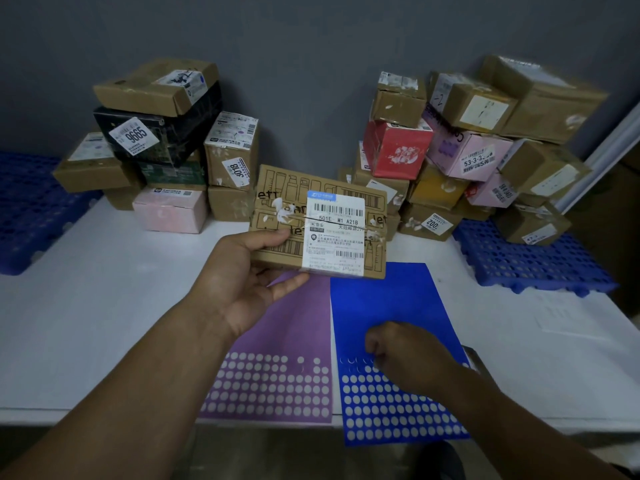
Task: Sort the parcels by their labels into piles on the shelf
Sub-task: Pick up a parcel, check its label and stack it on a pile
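Observation:
My left hand grips a flat brown cardboard parcel by its left edge and holds it above the white shelf, its white shipping label facing me. My right hand rests with curled fingers on a blue sticker sheet, at the top rows of its white dots. A purple sticker sheet lies beside it on the left. One pile of parcels stands at the back left, another pile at the back right.
The white shelf surface runs across the view, against a grey wall. Blue perforated pallets lie at the far left and the right. A faint white paper sheet lies at the right.

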